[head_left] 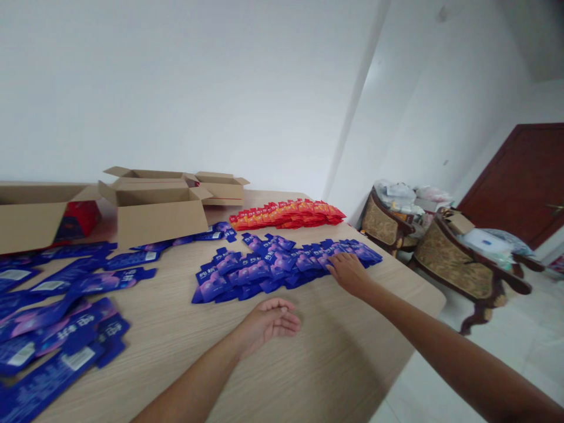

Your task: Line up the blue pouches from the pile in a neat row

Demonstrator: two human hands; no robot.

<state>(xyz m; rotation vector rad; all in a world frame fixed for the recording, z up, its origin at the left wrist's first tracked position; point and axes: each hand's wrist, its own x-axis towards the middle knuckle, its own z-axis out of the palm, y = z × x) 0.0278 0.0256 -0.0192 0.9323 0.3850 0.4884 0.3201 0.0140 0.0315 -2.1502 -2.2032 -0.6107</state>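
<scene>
A long overlapping row of blue and purple printed packets (271, 264) lies across the wooden table (299, 364). My right hand (349, 273) rests palm down on the right part of this row, its fingers stretched over the packets. Nearer to me, my left hand (271, 323) is just above the table, turned partly palm up with loosely curled fingers and nothing in it. Behind the blue row runs a similar row of red and orange packets (286, 213).
Several open cardboard boxes (163, 217) stand at the back left. Loose flat blue cartons (79, 329) are scattered over the left side. Beyond the table's right edge are patterned armchairs (458, 264) piled with bags, and a dark red door (520, 182).
</scene>
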